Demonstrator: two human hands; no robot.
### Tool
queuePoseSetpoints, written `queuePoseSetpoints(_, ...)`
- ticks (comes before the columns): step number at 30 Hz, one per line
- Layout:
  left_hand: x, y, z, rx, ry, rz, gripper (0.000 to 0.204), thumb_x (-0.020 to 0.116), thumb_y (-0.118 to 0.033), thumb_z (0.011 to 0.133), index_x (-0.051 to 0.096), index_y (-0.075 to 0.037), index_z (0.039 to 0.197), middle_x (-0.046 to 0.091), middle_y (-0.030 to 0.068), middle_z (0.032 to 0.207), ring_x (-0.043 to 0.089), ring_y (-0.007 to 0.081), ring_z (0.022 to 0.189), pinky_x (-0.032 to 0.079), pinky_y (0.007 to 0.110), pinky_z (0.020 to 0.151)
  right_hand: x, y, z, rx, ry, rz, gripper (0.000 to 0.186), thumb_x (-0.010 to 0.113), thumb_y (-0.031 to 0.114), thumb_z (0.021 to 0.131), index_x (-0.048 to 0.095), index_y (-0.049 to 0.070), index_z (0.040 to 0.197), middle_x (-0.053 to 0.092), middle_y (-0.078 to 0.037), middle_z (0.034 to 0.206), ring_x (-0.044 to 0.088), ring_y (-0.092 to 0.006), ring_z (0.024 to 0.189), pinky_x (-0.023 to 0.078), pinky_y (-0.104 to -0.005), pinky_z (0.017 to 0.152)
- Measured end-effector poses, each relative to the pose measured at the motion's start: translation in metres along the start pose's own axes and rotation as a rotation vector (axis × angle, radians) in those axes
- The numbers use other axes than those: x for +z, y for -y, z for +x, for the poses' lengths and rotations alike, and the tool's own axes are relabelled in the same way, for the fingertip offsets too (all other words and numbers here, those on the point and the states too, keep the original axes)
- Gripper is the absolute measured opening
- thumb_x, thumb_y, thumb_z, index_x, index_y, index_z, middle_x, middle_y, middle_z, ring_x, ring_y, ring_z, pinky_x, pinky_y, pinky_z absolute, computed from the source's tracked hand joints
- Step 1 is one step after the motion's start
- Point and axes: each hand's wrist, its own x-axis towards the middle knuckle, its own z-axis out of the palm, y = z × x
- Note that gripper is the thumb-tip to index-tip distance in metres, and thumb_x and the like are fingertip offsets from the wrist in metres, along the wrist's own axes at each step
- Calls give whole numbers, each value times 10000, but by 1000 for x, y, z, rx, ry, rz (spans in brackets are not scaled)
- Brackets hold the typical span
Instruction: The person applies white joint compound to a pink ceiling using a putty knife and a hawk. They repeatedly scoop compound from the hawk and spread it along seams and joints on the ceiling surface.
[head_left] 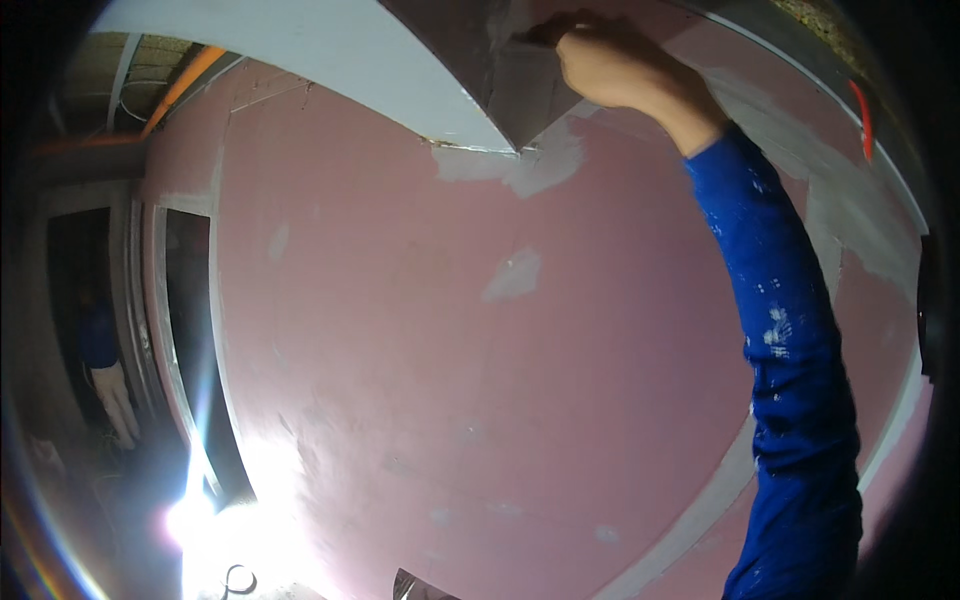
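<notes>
Right hand [610, 65]: way up top, right by the beam's dark side. Fingers look curled, but it's too dark up there for me to tell if they're gripping anything.
Left hand: out of frame, so can't tell what it's up to.
Beam [330, 65]: hangs at the top of the view, boxed-in, pale underside, dark side face with a lighter smear near the hand. Its corner points down at the wall.
Sleeve [790, 350]: blue, splashed with white specks.
Wall [400, 350]: pink board, grey patches dotted about, biggest patch [540, 170] just under the beam's corner.
Lamp [195, 520]: lower left, super bright, washing out that bit of wall.
Opening [190, 330]: tall, dark, narrow, above the lamp.
Far left: a person [105, 370] in a blue top and light trousers, pretty dim.
Upper left: orange bar [185, 85], slanted.
Bottom edge: shiny piece [420, 588], mostly cut off, can't tell what it is.
</notes>
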Motion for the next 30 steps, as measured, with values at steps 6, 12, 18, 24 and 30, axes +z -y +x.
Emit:
queuePoseSetpoints(6,2,-33,15,222,-18,-192,315,726,-100,886,626,-55,1182,677,144,1048,630,232,937,538,341,781,-83,1,-148,442,-1,559,365,540,125,998,578,53,1353,621,-197,1217,613,-328,1041,494,-402,931)
queuePoseSetpoints(12,-9,-107,9,413,55,129,252,727,-114,895,661,-40,1127,675,117,1070,639,249,987,541,364,833,-76,115,-321,456,305,1389,439,543,-4,900,648,68,1320,681,-172,1269,685,-340,1084,546,-397,974)
queuePoseSetpoints(18,-7,-137,27,265,126,179,293,737,-153,894,655,-43,1153,682,125,1087,654,255,998,546,373,848,-20,235,-437,179,395,2411,603,514,376,1074,308,213,1617,463,-175,1564,206,-296,1567,225,-467,1264)
queuePoseSetpoints(24,2,-156,48,264,153,221,365,755,-191,887,637,-48,1201,693,134,1113,669,257,1007,549,373,876,-54,302,-500,287,382,1888,462,490,226,1074,492,19,1487,505,-140,1524,500,-308,1348,351,-435,1184)
queuePoseSetpoints(30,9,-164,64,272,182,251,438,773,-229,880,620,-52,1250,704,142,1139,685,260,1017,551,372,903,-64,314,-519,369,289,1817,438,517,206,1067,522,37,1471,514,-156,1506,512,-305,1338,381,-424,1157)
